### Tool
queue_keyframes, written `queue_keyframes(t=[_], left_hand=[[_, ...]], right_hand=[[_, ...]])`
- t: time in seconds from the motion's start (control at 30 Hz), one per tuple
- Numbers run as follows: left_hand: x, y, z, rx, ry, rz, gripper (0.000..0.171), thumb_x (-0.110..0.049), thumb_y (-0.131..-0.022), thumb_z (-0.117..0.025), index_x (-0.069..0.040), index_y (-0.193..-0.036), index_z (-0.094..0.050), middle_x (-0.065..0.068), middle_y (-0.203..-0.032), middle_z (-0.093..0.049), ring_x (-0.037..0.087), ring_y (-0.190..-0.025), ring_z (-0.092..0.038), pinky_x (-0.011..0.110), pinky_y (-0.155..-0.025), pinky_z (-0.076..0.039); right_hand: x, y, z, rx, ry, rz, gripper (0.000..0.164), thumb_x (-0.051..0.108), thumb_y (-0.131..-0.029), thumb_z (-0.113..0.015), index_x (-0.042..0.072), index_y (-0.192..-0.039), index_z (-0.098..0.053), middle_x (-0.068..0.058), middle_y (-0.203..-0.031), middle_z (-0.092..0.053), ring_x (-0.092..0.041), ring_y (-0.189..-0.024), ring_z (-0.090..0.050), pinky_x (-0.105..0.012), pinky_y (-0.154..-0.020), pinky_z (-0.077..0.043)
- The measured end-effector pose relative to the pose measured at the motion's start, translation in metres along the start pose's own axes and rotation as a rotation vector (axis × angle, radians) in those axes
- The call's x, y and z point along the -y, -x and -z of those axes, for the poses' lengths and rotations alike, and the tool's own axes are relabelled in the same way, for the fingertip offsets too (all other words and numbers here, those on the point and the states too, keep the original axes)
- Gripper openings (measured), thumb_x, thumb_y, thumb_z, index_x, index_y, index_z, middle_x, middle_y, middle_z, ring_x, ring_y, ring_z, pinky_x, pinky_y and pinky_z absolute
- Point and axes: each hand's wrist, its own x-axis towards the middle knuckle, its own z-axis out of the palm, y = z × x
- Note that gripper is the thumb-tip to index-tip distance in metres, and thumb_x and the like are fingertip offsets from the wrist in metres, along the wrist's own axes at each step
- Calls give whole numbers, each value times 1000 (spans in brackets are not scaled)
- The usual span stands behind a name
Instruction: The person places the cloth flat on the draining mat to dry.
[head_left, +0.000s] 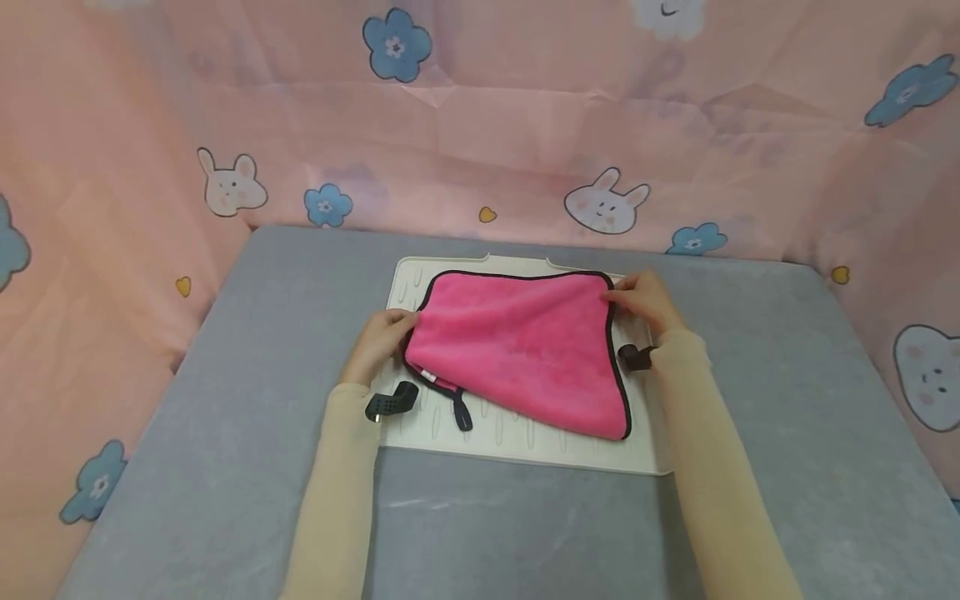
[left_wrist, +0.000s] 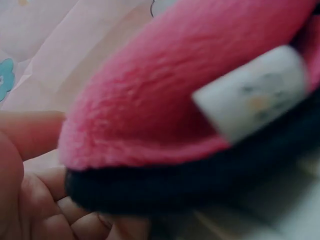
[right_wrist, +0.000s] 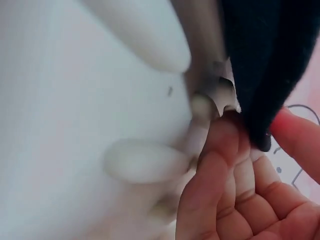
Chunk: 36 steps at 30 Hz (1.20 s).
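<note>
A pink plush cloth [head_left: 517, 350] with black edging lies spread over a cream ridged tray [head_left: 480, 454]. My left hand [head_left: 380, 340] pinches its left edge between thumb and fingers. On the other side, my right hand [head_left: 647, 302] pinches the cloth near its far right corner. A white label [left_wrist: 255, 95] shows on the folded underside in the left wrist view, beside the dark edging [left_wrist: 150, 187]. From the near left edge hangs a black loop [head_left: 462, 412]. In the right wrist view, the fingers [right_wrist: 240, 185] curl at the black border [right_wrist: 265, 65] above the tray.
The tray rests on a grey table [head_left: 247, 400]. A pink curtain [head_left: 480, 125] printed with rabbits and blue flowers stands behind the table and along both sides. Each wrist wears a small black camera mount [head_left: 393, 402].
</note>
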Motion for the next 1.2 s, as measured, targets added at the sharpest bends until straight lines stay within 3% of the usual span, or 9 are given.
queue_keyframes(t=[0.1, 0.27, 0.4, 0.6, 0.77, 0.9, 0.97, 1.1, 1.2], left_hand=[[-3, -14, 1, 39, -65, -6, 36, -25, -96, -53, 6, -109, -64, -2, -66, -51, 6, -52, -42, 21, -51, -38], [-2, -31, -4, 36, -115, 6, 34, -21, -94, -57, 8, -110, -64, 9, -88, -63, 6, -63, -50, 19, -57, -42], [0, -34, -4, -36, -100, 3, 31, -18, -93, -57, 7, -112, -62, 16, -100, -63, 7, -62, -48, 20, -55, -41], [-4, -37, -1, -128, -76, -42, 27, -18, -95, -56, 6, -108, -60, 11, -86, -63, 6, -55, -45, 19, -51, -38], [-9, -39, -4, -197, -146, -69, 26, -18, -95, -56, 6, -103, -62, 15, -85, -65, 10, -61, -50, 22, -58, -40], [-10, -36, -8, -144, -204, -43, 29, -19, -95, -55, 7, -105, -62, 20, -101, -65, 20, -84, -55, 28, -75, -43], [-10, -31, -8, -111, -235, -45, 30, -20, -95, -55, 8, -104, -62, 20, -99, -64, 23, -87, -54, 30, -76, -42], [-9, -14, -6, -56, -266, -84, 28, -19, -93, -57, 8, -99, -63, 10, -78, -61, 17, -69, -50, 27, -65, -40], [-6, 1, -6, -11, -218, -81, 25, -17, -93, -58, 8, -99, -62, 2, -69, -60, 8, -54, -50, 22, -56, -43]], right_hand=[[-3, 4, -1, 42, -4, -9, 26, 19, -88, -65, -7, -86, -64, 8, -56, -48, -13, -58, -46, -25, -54, -39], [-3, 9, -6, 70, -12, -46, 27, 18, -89, -64, -9, -85, -63, 6, -58, -51, -13, -61, -47, -25, -57, -41], [-2, 11, -7, 56, -54, -62, 27, 19, -90, -63, -8, -85, -60, 6, -58, -49, -11, -58, -45, -25, -56, -39], [-1, 6, -9, -32, -68, -11, 26, 19, -91, -62, -6, -85, -58, 5, -62, -51, -7, -58, -49, -21, -59, -40], [0, -1, -11, -86, -93, -16, 26, 17, -90, -64, -9, -88, -61, 5, -63, -54, -5, -58, -52, -20, -58, -43], [-2, 1, -9, -33, -57, -45, 29, 17, -88, -65, -11, -95, -65, 5, -61, -56, -7, -57, -51, -22, -55, -43], [-2, 5, -5, 18, -51, -64, 31, 18, -89, -65, -12, -98, -66, 3, -62, -59, -9, -57, -55, -24, -56, -46], [-2, 19, 2, 122, -26, -65, 30, 20, -90, -64, -10, -94, -67, 0, -62, -62, -11, -59, -58, -25, -59, -47], [-2, 31, 5, 206, -13, -40, 25, 19, -90, -64, -5, -85, -67, -1, -60, -61, -13, -59, -58, -26, -59, -47]])
